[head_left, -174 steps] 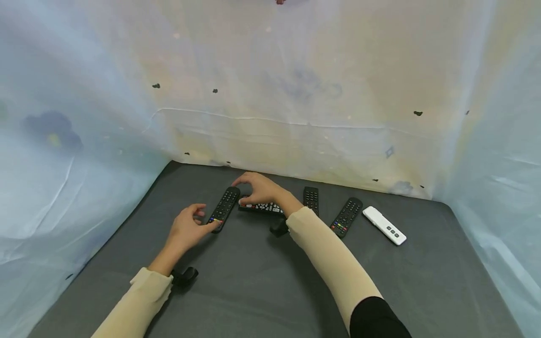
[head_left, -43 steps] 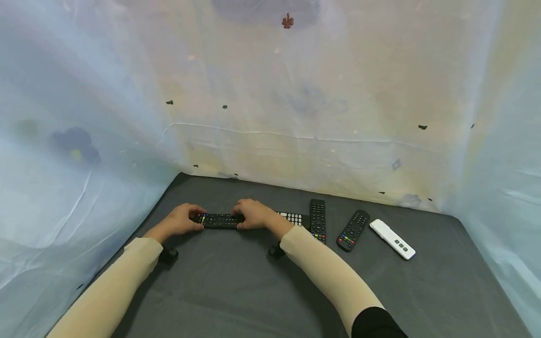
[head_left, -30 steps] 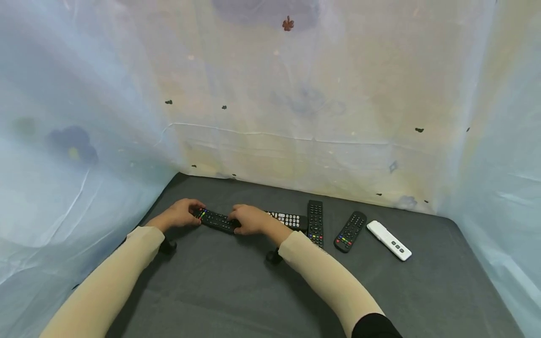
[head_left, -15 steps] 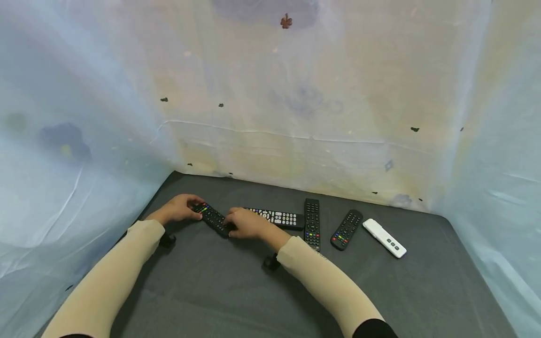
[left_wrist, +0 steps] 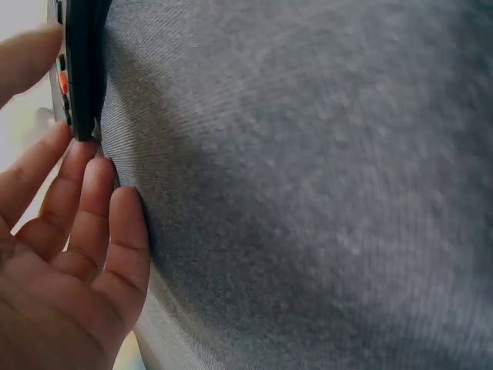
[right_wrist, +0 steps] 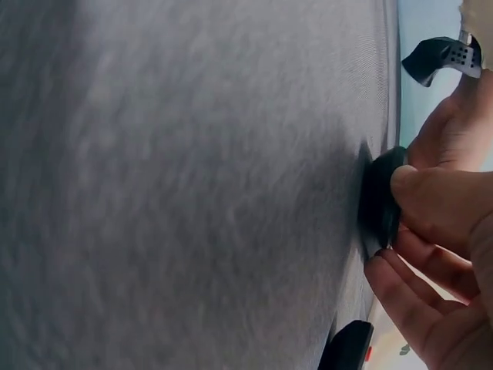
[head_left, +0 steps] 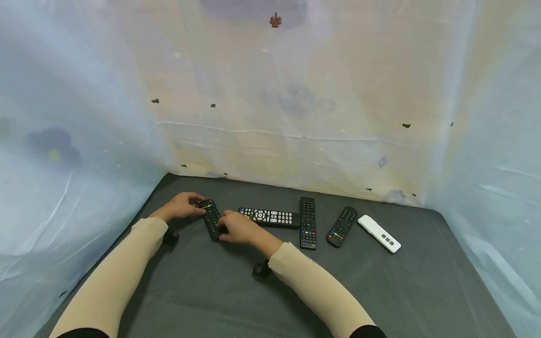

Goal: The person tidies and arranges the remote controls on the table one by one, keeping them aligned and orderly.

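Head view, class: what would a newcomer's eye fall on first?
Likely the white remote control, rightmost on the dark grey table. Next, the left hand and right hand holding the leftmost black remote control. Above, a reddish-brown clover shape marks the pale backdrop.

Dark grey cloth surface with black remotes and one white remote atop

Shows black on four remote controls, white on another remote. Has dark grey tablecloth, blue-flowered pale curtain.
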Tool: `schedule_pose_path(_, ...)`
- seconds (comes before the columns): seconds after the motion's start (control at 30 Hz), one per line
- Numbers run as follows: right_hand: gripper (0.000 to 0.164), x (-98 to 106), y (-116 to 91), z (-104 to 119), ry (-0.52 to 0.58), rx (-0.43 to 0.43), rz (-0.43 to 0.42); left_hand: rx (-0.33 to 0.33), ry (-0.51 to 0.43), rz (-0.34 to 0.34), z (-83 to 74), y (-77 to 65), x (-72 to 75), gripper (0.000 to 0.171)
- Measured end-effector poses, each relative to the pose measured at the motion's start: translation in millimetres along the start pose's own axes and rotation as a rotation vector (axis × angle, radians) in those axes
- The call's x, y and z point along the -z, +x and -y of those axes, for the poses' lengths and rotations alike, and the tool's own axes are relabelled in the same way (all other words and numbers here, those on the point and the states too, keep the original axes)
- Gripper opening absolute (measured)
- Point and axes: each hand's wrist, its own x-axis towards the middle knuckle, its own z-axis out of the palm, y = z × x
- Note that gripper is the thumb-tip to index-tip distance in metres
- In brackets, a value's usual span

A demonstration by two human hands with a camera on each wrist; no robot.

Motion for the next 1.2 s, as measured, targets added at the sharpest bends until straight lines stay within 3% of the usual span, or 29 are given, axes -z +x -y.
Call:
schedule_pose_path(0.43,0.026,-8.6,3.1,10.3,0.111,-0.043,-0.051,-0.007,0.004,-0.017,-1.4,6.4,-2.4,0.049)
schedule_pose_path(0.63,0.025,-14.5,7.9,22.2,0.113,-0.090,-0.088,0.014,0.003,-0.020,-2.6,10.6,-5.0,0.048)
schedule_pose_path(0.8,0.026,-16.0,13.4,31.6,0.096,-0.121,-0.108,-0.010,0.015,-0.012,-3.7,14.3,-5.1,0.050)
schedule_pose_path(1.2,0.024,-22.1,20.1,42.8,0.146,-0.145,-0.139,-0.002,0.006,0.001,0.8,16.3,-3.5,0.054)
